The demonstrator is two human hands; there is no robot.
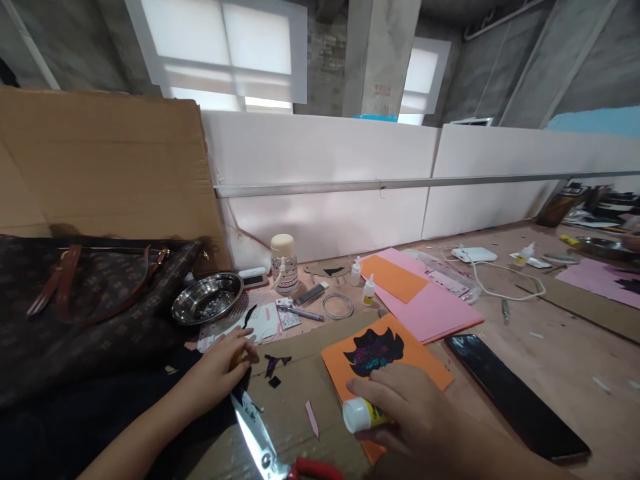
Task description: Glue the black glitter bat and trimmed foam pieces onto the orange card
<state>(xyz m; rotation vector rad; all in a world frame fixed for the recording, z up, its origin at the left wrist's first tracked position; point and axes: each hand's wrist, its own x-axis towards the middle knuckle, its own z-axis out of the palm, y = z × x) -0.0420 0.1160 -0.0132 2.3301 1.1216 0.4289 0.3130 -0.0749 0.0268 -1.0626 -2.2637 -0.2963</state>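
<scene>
My right hand [415, 417] is wrapped round a glue stick [357, 415] with a whitish end and a yellow label. It is over an orange card [333, 360], on which lies a jagged black shape [375, 350] with purple and teal glitter. My left hand [233, 360] has curled fingers, close to a thin black strip [249, 315]; what they hold, if anything, is hidden. Scissors [255, 430] with red handles lie between my hands. Nearby on the cardboard [293, 400] are black scraps [275, 382] and a pink paper sliver [312, 419].
To the left stand a brown handbag [100, 333] and a metal bowl [183, 310]. Behind are a lidded bottle [284, 267], small glue bottles [369, 291] and a wire coil [337, 306]. Pink sheets [430, 313] and a black phone [515, 397] lie to the right.
</scene>
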